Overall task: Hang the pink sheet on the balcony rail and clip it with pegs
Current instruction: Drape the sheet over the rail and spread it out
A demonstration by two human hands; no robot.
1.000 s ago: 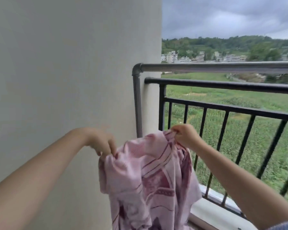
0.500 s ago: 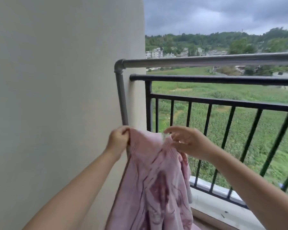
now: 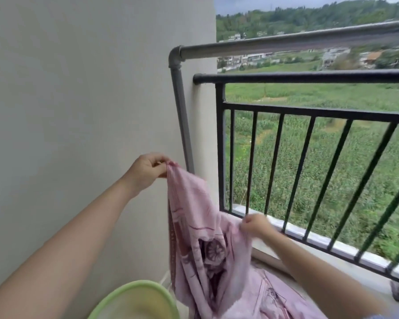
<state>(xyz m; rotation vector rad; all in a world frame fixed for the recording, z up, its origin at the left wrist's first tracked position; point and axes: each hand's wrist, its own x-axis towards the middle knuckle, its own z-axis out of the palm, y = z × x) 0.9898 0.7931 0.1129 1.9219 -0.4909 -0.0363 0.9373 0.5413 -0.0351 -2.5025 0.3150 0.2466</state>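
The pink sheet point(image 3: 194, 217), printed with dark red patterns, hangs bunched in front of me and trails down to the lower right. My left hand point(image 3: 146, 169) pinches its top corner, held up beside the grey upright pipe. Lower down, my right hand point(image 3: 255, 225) grips a fold of the sheet near the base of the railing. The grey balcony rail point(image 3: 286, 43) runs across the top right, well above both hands. The black railing point(image 3: 309, 78) with vertical bars stands just behind it. No pegs are in view.
A plain wall point(image 3: 78, 100) fills the left side. A light green basin point(image 3: 134, 300) sits at the bottom edge below my left arm. A white ledge point(image 3: 320, 240) runs under the black bars. Fields and houses lie beyond.
My right hand has dropped from the sheet's top edge down to a lower fold. My left hand still holds the top corner. The view has tilted down, and the green basin has come into view.
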